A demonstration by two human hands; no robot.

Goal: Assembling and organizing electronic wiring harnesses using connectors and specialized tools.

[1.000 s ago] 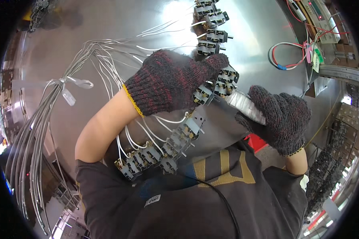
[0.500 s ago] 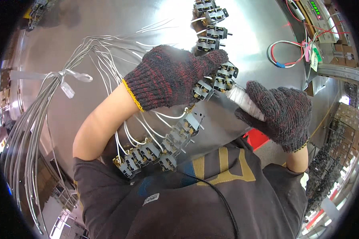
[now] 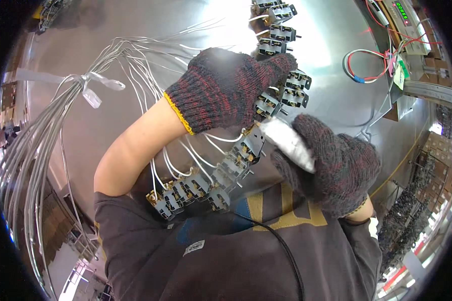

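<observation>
My left hand (image 3: 225, 89), in a dark knit glove with red flecks and a yellow cuff, is curled over the middle of a row of small grey metal switch-like blocks (image 3: 296, 88). Its forefinger reaches right along them; the other fingertips are hidden. Closed in the same kind of glove, my right hand (image 3: 334, 168) grips a white-wrapped tool (image 3: 291, 143). The tool's narrow end points at the block (image 3: 267, 104) beside my left hand. White wires (image 3: 186, 155) run from under my left arm to the nearer blocks (image 3: 186, 189).
A tied bundle of grey-white wires (image 3: 75, 95) spreads over the metal table (image 3: 130, 95) on the left. At the far right stands an instrument with a green display (image 3: 403, 12), and a red and white cable loop (image 3: 365, 65) lies near it. A black cord (image 3: 278, 241) crosses my shirt.
My right hand and the white-wrapped tool have moved left and nearer to me, down along the row. The blocks and my left hand sit slightly farther right in the picture.
</observation>
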